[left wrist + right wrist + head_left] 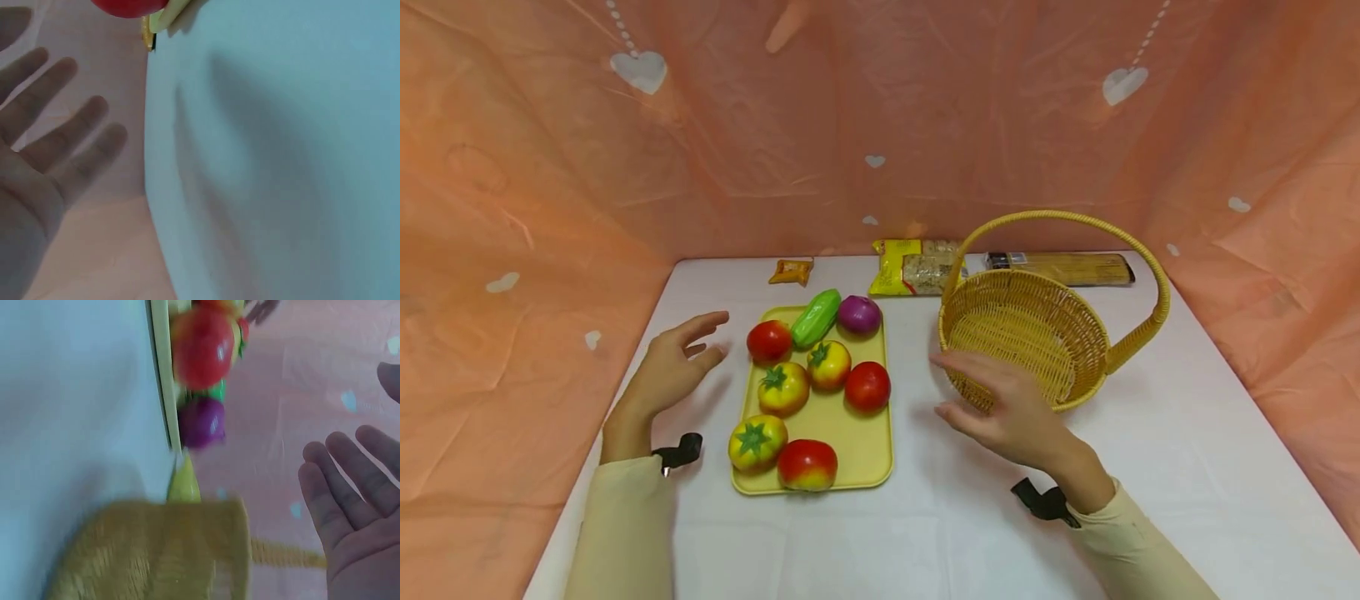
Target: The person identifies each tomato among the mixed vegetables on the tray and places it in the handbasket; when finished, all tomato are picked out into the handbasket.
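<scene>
My left hand (664, 371) hovers over the table left of a yellow tray (857, 454), fingers loosely spread and holding nothing. In the left wrist view its fingers (75, 137) are apart over the cloth. On the tray lie several red and yellow-red tomatoes (868, 387), a green cucumber-like vegetable (816, 318) and a purple onion (859, 315). My right hand (1011, 408) holds nothing, its fingers extended in front of a wicker basket (1097, 333) and covering part of the near rim in the head view. The basket has a tall arched handle; its inside shows only woven bottom.
Along the back edge lie a small orange packet (791, 271), a yellow and clear food bag (898, 267) and a long pack of noodles (1067, 268) behind the basket. A pink curtain (820, 125) with hearts surrounds the white table (925, 542).
</scene>
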`<state>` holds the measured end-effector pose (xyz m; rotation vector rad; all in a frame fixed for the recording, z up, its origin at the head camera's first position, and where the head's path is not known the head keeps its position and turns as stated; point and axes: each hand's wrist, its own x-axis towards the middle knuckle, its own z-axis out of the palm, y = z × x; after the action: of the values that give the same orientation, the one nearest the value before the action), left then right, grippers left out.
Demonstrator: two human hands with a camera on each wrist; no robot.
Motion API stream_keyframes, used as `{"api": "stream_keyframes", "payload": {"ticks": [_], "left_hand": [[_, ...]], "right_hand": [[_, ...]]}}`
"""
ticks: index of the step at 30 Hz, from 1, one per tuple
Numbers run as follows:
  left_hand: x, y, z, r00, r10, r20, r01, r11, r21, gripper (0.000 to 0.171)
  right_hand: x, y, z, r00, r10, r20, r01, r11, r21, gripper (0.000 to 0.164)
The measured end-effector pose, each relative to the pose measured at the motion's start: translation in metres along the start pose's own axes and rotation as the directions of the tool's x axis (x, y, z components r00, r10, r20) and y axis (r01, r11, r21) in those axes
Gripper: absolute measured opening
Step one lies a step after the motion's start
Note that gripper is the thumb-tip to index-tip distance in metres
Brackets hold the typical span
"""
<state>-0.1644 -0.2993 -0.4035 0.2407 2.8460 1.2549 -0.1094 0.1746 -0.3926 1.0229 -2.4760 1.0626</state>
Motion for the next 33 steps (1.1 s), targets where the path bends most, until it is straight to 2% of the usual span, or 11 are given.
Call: {"api": "stream_keyframes", "payload": {"ticks": [3, 5, 8, 12, 17, 20, 23, 26, 29, 33], "left_hand": [[0.009, -0.003, 0.004, 0.994, -0.074, 0.078, 0.071, 0.997, 0.035, 0.058], [0.014, -0.005, 0.006, 0.988, -0.102, 0.118, 0.095, 0.993, 0.065, 0.060], [0.020, -0.006, 0.010, 0.978, -0.130, 0.161, 0.112, 0.987, 0.114, 0.064], [0.025, -0.009, 0.013, 0.968, -0.153, 0.202, 0.118, 0.977, 0.175, 0.067], [0.029, -0.010, 0.015, 0.959, -0.156, 0.237, 0.103, 0.969, 0.223, 0.069], [0.030, -0.010, 0.017, 0.956, -0.154, 0.248, 0.094, 0.967, 0.235, 0.071], [0.031, -0.010, 0.020, 0.958, -0.133, 0.254, 0.071, 0.968, 0.240, 0.072], [0.032, -0.009, 0.022, 0.958, -0.124, 0.259, 0.058, 0.967, 0.250, 0.072], [0.033, -0.008, 0.023, 0.956, -0.124, 0.266, 0.053, 0.964, 0.259, 0.072], [0.034, -0.007, 0.020, 0.954, -0.114, 0.276, 0.036, 0.961, 0.274, 0.073]], "right_hand": [[0.008, -0.004, 0.017, 0.998, -0.018, 0.063, 0.013, 0.997, 0.076, 0.055], [0.013, -0.007, 0.030, 0.994, -0.033, 0.109, 0.016, 0.988, 0.155, 0.053], [0.017, -0.011, 0.050, 0.985, -0.054, 0.164, 0.012, 0.969, 0.247, 0.052], [0.021, -0.016, 0.075, 0.968, -0.129, 0.214, 0.058, 0.948, 0.313, 0.050], [0.025, -0.021, 0.098, 0.923, -0.284, 0.261, 0.176, 0.913, 0.369, 0.049], [0.027, -0.026, 0.109, 0.889, -0.329, 0.317, 0.195, 0.901, 0.389, 0.049], [0.028, -0.032, 0.115, 0.867, -0.320, 0.381, 0.166, 0.908, 0.386, 0.050], [0.028, -0.035, 0.119, 0.862, -0.295, 0.412, 0.165, 0.932, 0.323, 0.051], [0.031, -0.038, 0.121, 0.876, -0.234, 0.423, 0.129, 0.957, 0.261, 0.054], [0.035, -0.039, 0.126, 0.897, -0.114, 0.426, 0.012, 0.972, 0.237, 0.060]]}}
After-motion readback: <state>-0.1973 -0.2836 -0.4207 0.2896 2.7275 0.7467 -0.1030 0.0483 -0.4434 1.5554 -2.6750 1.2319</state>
